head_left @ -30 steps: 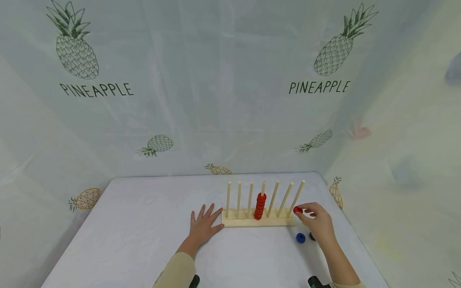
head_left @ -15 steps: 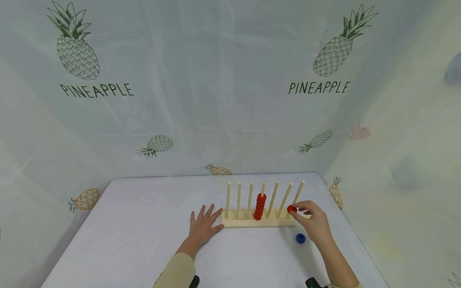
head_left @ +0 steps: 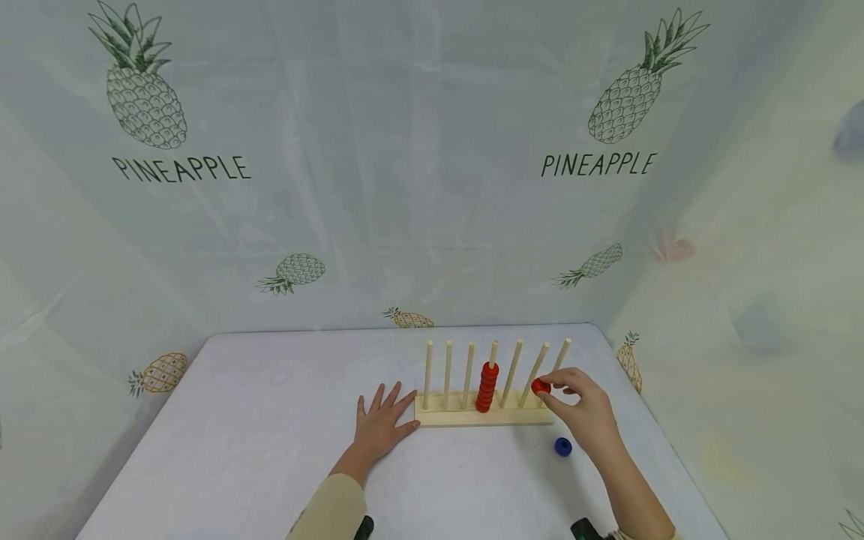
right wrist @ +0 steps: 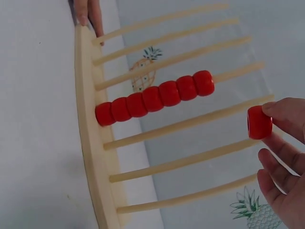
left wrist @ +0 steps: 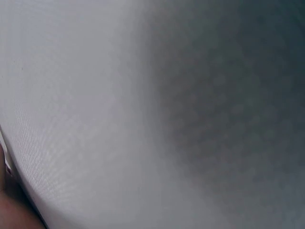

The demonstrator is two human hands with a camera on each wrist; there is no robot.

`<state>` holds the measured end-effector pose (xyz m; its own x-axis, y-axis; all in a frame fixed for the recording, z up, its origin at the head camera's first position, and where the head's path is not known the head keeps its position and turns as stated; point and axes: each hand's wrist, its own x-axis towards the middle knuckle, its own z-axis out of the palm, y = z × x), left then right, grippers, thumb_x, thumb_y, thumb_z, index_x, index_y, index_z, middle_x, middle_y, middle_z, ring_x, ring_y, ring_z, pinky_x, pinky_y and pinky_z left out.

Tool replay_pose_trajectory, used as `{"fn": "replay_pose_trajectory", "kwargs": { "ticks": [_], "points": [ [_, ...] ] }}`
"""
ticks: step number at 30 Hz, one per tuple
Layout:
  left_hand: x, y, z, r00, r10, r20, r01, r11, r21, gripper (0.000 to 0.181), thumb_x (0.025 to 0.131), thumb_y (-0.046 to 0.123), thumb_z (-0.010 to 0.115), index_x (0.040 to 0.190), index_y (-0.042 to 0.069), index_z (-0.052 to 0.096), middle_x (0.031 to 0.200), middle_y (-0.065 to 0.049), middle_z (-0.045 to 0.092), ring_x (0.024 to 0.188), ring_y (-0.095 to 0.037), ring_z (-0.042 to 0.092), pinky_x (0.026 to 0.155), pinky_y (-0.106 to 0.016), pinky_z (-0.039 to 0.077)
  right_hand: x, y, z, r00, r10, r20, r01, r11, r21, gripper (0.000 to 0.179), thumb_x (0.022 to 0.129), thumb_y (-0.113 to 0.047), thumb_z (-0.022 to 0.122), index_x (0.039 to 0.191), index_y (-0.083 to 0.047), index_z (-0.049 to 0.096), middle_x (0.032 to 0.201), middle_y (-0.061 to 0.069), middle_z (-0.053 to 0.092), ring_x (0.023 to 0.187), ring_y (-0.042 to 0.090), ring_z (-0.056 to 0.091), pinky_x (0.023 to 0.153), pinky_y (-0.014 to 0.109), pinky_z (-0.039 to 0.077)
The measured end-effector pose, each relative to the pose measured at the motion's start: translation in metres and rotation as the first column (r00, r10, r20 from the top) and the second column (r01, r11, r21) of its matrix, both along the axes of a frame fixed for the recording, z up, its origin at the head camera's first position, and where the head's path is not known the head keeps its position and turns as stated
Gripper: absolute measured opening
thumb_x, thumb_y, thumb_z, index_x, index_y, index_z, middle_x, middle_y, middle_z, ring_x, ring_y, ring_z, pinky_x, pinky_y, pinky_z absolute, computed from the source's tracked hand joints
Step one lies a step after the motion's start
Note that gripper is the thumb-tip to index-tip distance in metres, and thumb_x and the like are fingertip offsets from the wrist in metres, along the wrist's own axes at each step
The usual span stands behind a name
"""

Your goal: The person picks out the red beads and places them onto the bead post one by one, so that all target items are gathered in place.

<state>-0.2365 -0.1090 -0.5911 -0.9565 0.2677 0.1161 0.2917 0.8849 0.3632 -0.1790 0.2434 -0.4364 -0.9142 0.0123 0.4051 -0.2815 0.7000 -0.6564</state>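
Observation:
My right hand point(head_left: 586, 412) pinches a red bead point(right wrist: 259, 122) between thumb and fingertips, raised in front of the rightmost pegs. The wooden peg rack point(head_left: 445, 418) stands on the table with several upright pegs in a row. Its middle peg carries a stack of red beads point(right wrist: 155, 99), with the bare tip of the peg sticking out above; no beads show on the other pegs. My left hand point(head_left: 381, 429) lies flat with spread fingers at the rack's left end, thumb and fingertip right at the base. In the left wrist view only a blurred bit of that hand point(left wrist: 14, 210) shows.
A blue bead point(head_left: 563, 447) lies on the white table point(head_left: 236, 450) in front of the rack's right end, beside my right forearm. A pineapple-print curtain point(head_left: 418, 187) hangs behind the table and along both sides.
My right hand has carried the red bead left and slightly up, from beyond the rack's right end to in front of its pegs. A second dark bead is now hidden behind that hand. My left hand stays put.

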Motion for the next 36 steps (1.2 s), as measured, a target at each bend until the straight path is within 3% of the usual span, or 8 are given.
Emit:
{"fn": "replay_pose_trajectory", "kwargs": {
  "ticks": [11,15,28,36],
  "points": [
    [0.0,-0.001,0.0,1.0,-0.003,-0.017,0.003,1.0,0.008,0.065,0.091,0.063,0.052,0.146,0.03,0.046,0.157,-0.007,0.031,0.145,-0.037,0.016,0.107,-0.07,0.003,-0.003,-0.011,0.014,0.999,0.04,-0.028,-0.041,0.998,-0.04,0.022,0.08,-0.008,0.081,0.099,-0.013,0.073,0.1,-0.004,0.065,0.091,0.019,0.059,0.077,0.019,0.047],
    [-0.001,-0.001,0.001,1.0,-0.002,-0.016,0.002,1.0,0.006,0.065,0.091,0.062,0.052,0.147,0.03,0.046,0.157,-0.006,0.031,0.145,-0.037,0.016,0.107,-0.07,0.003,-0.004,-0.016,0.018,0.998,0.05,-0.038,-0.052,0.997,-0.051,0.022,0.08,-0.008,0.081,0.1,-0.014,0.073,0.101,-0.005,0.065,0.092,0.015,0.058,0.078,0.019,0.047],
    [0.004,0.002,0.014,0.999,-0.009,0.035,0.009,1.0,-0.002,0.063,0.093,0.056,0.055,0.147,0.026,0.045,0.157,-0.01,0.029,0.145,-0.04,0.015,0.107,-0.07,0.001,-0.006,-0.027,0.031,0.996,0.071,-0.06,-0.076,0.995,-0.07,0.02,0.082,-0.011,0.08,0.1,-0.015,0.074,0.103,-0.003,0.066,0.103,0.018,0.057,0.081,0.015,0.044],
    [0.005,0.003,0.015,0.999,-0.008,0.041,0.008,1.0,0.001,0.063,0.093,0.056,0.055,0.147,0.026,0.045,0.157,-0.01,0.03,0.145,-0.04,0.015,0.107,-0.071,0.002,-0.009,-0.03,0.035,0.994,0.077,-0.076,-0.083,0.994,-0.076,0.019,0.081,-0.007,0.08,0.098,-0.013,0.074,0.1,-0.004,0.066,0.092,0.012,0.055,0.079,0.019,0.046]
  ]
}}
